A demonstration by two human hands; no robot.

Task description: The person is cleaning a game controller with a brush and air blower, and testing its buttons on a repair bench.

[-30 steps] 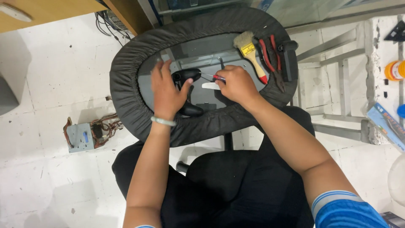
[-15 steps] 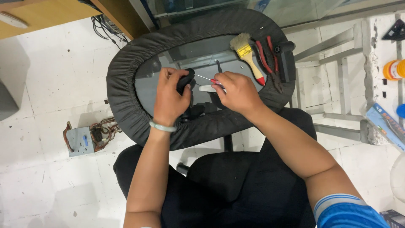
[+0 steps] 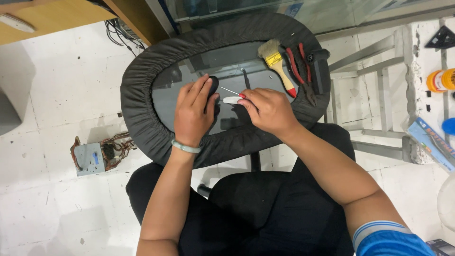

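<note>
Black plastic shows under the left hand (image 3: 193, 114), which wraps closed over a small dark rounded part (image 3: 213, 85) at the middle of the upturned chair seat (image 3: 142, 85). A second ago that hand lay flatter and nearer, with the part resting on the grey underside; now the part is lifted a little farther away and tilted up toward the tool. The right hand (image 3: 268, 110) is pinched shut on a thin screwdriver (image 3: 232, 91) with a red grip, its tip now pointing left at the part, just above a small white piece (image 3: 231, 100); it looks as though the work on the part is being lined up. At the far right of the seat lie a yellow-handled paintbrush (image 3: 277, 64), red-handled pliers (image 3: 298, 68) and a black tool (image 3: 320, 66). On the floor to the left sits a grey metal box with wires (image 3: 92, 156). At the right edge are an orange-and-yellow roll (image 3: 443, 79), a round blue lid (image 3: 449, 126) and a long blue printed carton (image 3: 431, 142).
</note>
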